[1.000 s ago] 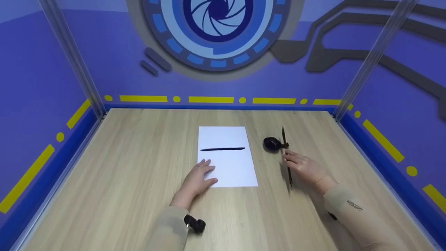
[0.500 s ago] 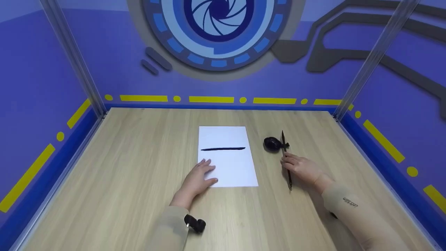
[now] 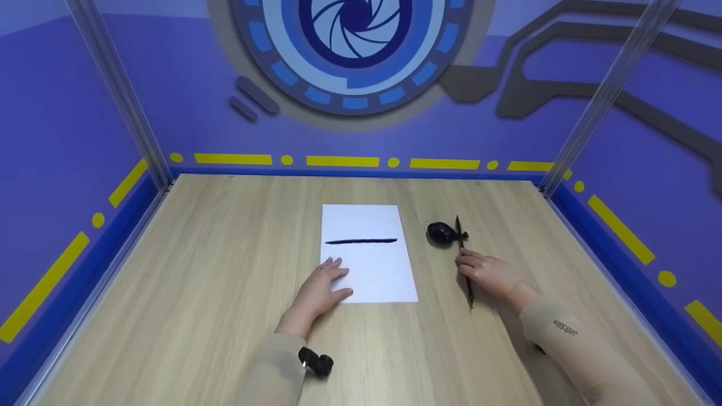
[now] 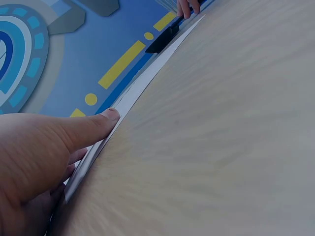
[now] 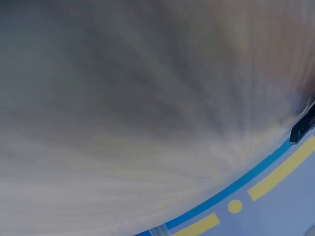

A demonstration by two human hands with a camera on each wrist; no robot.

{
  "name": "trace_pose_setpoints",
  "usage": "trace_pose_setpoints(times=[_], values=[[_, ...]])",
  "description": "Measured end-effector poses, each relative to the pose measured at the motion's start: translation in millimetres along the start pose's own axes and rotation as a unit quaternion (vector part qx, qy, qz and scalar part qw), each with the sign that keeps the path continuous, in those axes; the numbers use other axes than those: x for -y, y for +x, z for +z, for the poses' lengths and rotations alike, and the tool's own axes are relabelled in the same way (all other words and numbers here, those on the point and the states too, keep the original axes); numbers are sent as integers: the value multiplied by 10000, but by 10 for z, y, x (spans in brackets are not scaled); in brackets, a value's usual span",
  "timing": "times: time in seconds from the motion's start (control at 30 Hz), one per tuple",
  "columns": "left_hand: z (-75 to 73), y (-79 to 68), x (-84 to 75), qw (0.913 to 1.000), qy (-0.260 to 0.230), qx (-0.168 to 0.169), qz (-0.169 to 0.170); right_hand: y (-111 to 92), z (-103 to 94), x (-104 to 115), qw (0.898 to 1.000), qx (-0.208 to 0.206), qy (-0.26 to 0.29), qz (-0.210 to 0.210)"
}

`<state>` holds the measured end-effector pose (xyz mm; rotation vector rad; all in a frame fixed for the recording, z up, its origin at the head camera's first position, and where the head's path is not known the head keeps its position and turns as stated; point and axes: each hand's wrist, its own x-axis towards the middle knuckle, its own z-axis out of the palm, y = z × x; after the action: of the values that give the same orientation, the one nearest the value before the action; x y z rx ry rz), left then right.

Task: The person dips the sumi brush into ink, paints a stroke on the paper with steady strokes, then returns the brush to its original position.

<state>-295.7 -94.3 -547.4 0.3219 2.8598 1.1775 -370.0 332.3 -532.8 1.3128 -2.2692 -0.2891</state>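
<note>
A white sheet of paper (image 3: pixel 375 276) lies on the table and bears one black horizontal brush stroke (image 3: pixel 361 241). My left hand (image 3: pixel 321 287) rests on its lower left edge, fingers spread; in the left wrist view the thumb (image 4: pixel 106 120) lies along the paper's near edge. To the right, my right hand (image 3: pixel 491 274) holds a dark writing brush (image 3: pixel 469 287) around its middle, tip pointing away from me. The brush crosses the small stub of a round, glossy black ink dish (image 3: pixel 440 233). My right fingers are out of sight in the right wrist view.
The wooden table (image 3: pixel 237 248) is bounded by blue-purple panels (image 3: pixel 395 141) with yellow markings at the back and both sides. Metal posts (image 3: pixel 609 96) stand at the back corners. A small black device (image 3: pixel 317 362) is strapped to the left wrist.
My right hand has drawn the brush slightly toward me, its tip sliding nearer to the dish's stub. The left hand and the paper have stayed in place.
</note>
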Motion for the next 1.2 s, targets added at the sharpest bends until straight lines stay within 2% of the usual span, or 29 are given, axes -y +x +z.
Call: trace_pose_setpoints(times=[0.37, 0.83, 1.2], values=[[-1, 3, -2, 10000, 66, 6, 37, -8, -5, 10, 9996, 247, 6, 102], [15, 11, 13, 10000, 90, -21, -14, -25, 14, 18, 9992, 313, 125, 204], [18, 13, 31, 10000, 50, -12, 18, -29, 7, 22, 9997, 98, 163, 144]])
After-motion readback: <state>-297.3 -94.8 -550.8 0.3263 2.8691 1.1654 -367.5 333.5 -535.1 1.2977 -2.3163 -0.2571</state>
